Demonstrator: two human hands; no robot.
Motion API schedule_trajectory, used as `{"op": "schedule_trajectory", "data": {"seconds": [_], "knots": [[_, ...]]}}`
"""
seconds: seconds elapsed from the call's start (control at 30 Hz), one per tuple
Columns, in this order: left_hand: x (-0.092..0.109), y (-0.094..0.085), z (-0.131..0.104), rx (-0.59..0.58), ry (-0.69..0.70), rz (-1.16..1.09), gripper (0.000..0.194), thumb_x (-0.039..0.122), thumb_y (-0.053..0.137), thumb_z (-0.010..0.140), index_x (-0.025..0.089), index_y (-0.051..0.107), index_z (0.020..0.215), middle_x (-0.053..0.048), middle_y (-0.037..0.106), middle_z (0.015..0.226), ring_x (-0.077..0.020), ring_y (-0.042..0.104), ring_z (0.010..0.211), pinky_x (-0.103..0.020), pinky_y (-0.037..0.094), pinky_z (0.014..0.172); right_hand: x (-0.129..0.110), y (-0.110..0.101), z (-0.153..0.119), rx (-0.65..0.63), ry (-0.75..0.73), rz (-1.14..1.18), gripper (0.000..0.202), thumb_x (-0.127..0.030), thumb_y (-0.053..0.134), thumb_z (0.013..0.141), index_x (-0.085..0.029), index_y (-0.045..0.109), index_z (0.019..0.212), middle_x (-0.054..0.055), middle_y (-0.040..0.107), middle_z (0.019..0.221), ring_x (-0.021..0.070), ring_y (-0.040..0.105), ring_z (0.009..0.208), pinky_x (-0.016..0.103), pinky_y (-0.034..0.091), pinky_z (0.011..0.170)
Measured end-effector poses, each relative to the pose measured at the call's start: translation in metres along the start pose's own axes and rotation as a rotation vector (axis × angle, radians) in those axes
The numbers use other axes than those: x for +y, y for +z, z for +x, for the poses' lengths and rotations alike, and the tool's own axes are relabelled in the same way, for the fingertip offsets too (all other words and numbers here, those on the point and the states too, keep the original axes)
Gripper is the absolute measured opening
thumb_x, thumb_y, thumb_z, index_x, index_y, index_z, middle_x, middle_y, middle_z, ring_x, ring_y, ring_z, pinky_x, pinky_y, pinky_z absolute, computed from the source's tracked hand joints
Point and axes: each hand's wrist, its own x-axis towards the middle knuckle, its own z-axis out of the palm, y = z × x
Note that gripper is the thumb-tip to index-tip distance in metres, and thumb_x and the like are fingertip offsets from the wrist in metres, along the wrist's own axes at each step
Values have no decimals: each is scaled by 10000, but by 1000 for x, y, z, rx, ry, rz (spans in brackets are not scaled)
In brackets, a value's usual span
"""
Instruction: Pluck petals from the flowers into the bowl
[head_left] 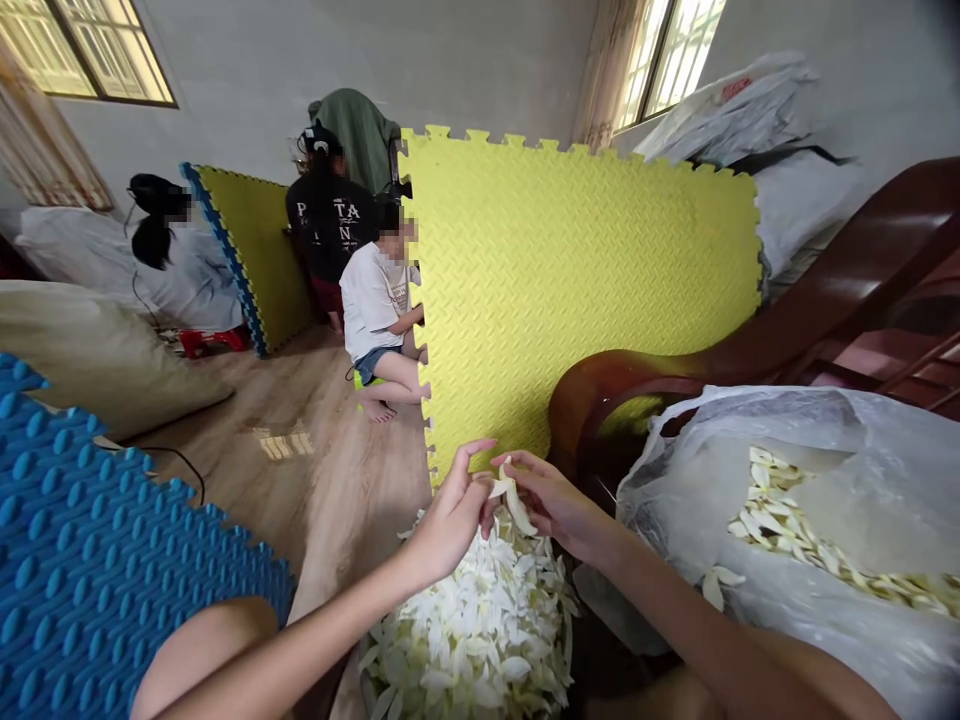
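Both hands meet in front of me over a heap of white flowers (480, 620), which have long narrow petals. My right hand (559, 505) is closed on one pale white flower (516, 508), with a long petal hanging down from the fingers. My left hand (450, 515) pinches at the flower's left side, its index finger raised and bent. What lies between the left fingertips is partly hidden. A clear plastic bag (697, 420) to the right holds more pale flowers, and a single loose flower (718, 585) lies against its near side.
A yellow foam mat (585, 260) stands upright ahead. A blue studded mat (112, 560) is at left, near a pale sack (82, 350). A curved dark wooden armrest (637, 375) runs along the right. Several people (375, 290) sit farther back.
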Motion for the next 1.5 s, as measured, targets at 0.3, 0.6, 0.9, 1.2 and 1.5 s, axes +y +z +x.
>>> {"op": "schedule_trajectory", "data": {"seconds": [0.3,0.6,0.9,1.2,1.5], "knots": [[6,-35,6,117,-80,-57,175,263,457,762,196,436,922,93,448,444,-117,417,430,-240,407,492,7,32,38,-8,-282,-272,362,-490,676,753,-209,461,830,-120,443,386,41,248,264,163,165,292],[-12,-47,1,182,21,52,144,323,484,827,216,419,900,79,428,566,-104,387,472,-221,356,491,-5,29,46,-284,-167,70,387,-511,723,744,-181,553,853,-73,527,533,9,249,341,146,134,334],[-7,-48,-4,267,208,638,156,270,294,940,202,413,1016,-35,530,843,-194,521,731,-327,377,713,6,32,40,-440,-89,205,362,-530,676,803,-229,492,883,-138,325,380,41,82,342,147,111,327],[2,-29,-8,182,154,264,199,384,333,950,225,428,1021,36,449,713,-146,464,619,-260,379,590,-20,30,21,-582,-113,90,291,-531,525,903,-246,467,926,-112,494,392,53,148,274,170,178,306],[-4,-27,2,212,36,61,112,313,473,843,215,456,892,85,373,587,-88,324,473,-192,291,454,-28,31,18,-496,-153,-255,382,-562,502,901,-197,463,795,-127,333,387,41,186,326,193,155,359]]}}
